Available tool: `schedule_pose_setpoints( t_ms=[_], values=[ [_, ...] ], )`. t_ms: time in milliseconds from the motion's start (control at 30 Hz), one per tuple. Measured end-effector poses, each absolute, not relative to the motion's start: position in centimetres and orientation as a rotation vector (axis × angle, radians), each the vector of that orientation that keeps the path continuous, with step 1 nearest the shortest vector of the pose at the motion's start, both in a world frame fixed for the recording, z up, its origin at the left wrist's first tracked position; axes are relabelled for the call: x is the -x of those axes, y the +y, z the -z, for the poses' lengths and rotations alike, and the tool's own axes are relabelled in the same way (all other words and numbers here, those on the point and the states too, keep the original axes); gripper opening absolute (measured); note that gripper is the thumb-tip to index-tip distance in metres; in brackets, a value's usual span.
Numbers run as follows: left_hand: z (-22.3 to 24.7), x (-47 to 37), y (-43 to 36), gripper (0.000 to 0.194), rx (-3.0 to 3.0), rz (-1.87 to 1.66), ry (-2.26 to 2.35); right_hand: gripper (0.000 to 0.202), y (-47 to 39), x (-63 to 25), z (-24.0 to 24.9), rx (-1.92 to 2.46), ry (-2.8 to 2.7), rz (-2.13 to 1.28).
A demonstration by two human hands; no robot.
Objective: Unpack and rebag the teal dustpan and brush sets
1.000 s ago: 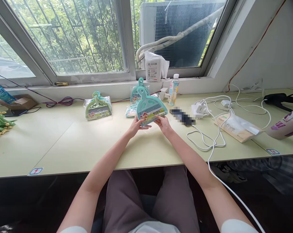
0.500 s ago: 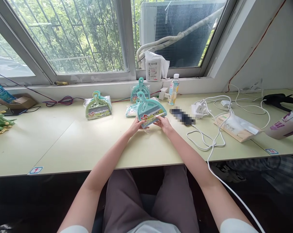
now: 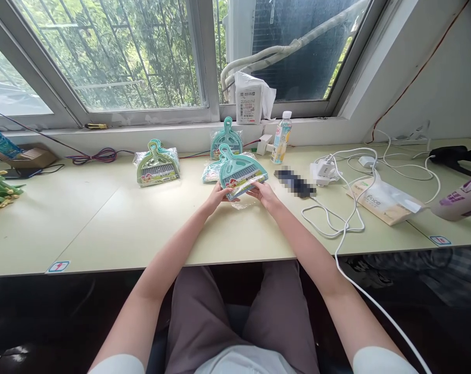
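Between my two hands is a teal mini dustpan and brush set (image 3: 242,174), with a printed label along its lower edge and clear film hanging below. My left hand (image 3: 217,199) grips its lower left corner, fingers underneath. On the lower right edge, my right hand (image 3: 265,195) is closed with the thumb on the front. Just behind stand another wrapped teal set (image 3: 226,136) and one lying lower (image 3: 211,172), partly hidden by the held one. Off to the left, a green wrapped dustpan set (image 3: 157,166) leans upright on the table.
A drink bottle (image 3: 282,139) and a pixelated dark phone (image 3: 295,183) are right of my hands. White cables (image 3: 347,223), chargers (image 3: 324,170) and a tissue pack (image 3: 386,200) lie further right. Bundled wires (image 3: 99,156) and a cardboard box (image 3: 36,157) are at the back left.
Both hands keep hold of the teal dustpan set, which now tilts back slightly. More clear film shows beneath it. The camera view has shifted a little.
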State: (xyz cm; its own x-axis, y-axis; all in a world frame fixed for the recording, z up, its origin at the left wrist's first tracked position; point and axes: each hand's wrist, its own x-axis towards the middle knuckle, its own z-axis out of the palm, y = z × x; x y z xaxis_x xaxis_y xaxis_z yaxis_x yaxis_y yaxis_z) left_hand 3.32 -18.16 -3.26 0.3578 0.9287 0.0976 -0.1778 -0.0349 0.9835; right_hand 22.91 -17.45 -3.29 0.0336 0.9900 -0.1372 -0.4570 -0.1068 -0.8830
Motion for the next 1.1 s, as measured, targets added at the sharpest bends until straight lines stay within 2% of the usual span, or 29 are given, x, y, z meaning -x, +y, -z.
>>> schedule_pose_setpoints(
  t_ms=[167,300,367,400,500,533,600,667,800,833,967,1100],
  values=[
    [2.6,-3.2,-17.7,0.043,-1.119,-1.179,0.799,0.012,-18.0,-24.0,1.2,0.958,-1.017,-1.555],
    [2.1,-2.6,-17.4,0.043,-1.080,-1.231,0.780,0.051,-18.3,-25.1,0.3,1.055,-1.270,-1.497],
    [2.1,-1.9,-17.0,0.042,-1.037,-1.279,0.799,0.062,-18.1,-25.5,0.6,1.155,-1.364,-1.254],
    [2.3,-1.5,-16.7,0.039,-1.003,-1.291,0.827,0.061,-18.0,-25.7,0.9,1.201,-1.406,-1.059],
    [2.6,-0.5,-15.9,0.028,-0.887,-1.224,0.963,0.033,-17.5,-26.0,1.9,1.244,-1.553,-0.416],
    [2.7,-0.2,-15.7,0.026,-0.861,-1.190,1.000,0.031,-17.4,-25.9,2.2,1.229,-1.617,-0.264],
    [2.8,-0.1,-15.7,0.025,-0.837,-1.149,1.036,0.050,-17.1,-25.7,2.8,1.192,-1.728,-0.103],
    [2.7,-0.3,-15.9,0.024,-0.857,-1.121,1.023,0.054,-16.8,-25.4,3.2,1.150,-1.778,-0.090],
    [2.5,-0.4,-16.4,0.022,-0.979,-0.969,0.934,0.018,-16.2,-25.2,3.7,1.073,-1.709,-0.308],
    [2.4,-0.4,-16.5,0.024,-1.012,-0.926,0.909,0.015,-16.2,-25.2,3.8,1.052,-1.663,-0.391],
    [2.3,-0.3,-16.6,0.026,-1.138,-0.853,0.871,0.023,-16.0,-25.2,4.1,0.963,-1.481,-0.630],
    [2.3,-0.6,-17.2,0.031,-1.303,-0.771,0.812,0.021,-16.1,-25.2,4.3,1.035,-1.402,-0.589]
  ],
)
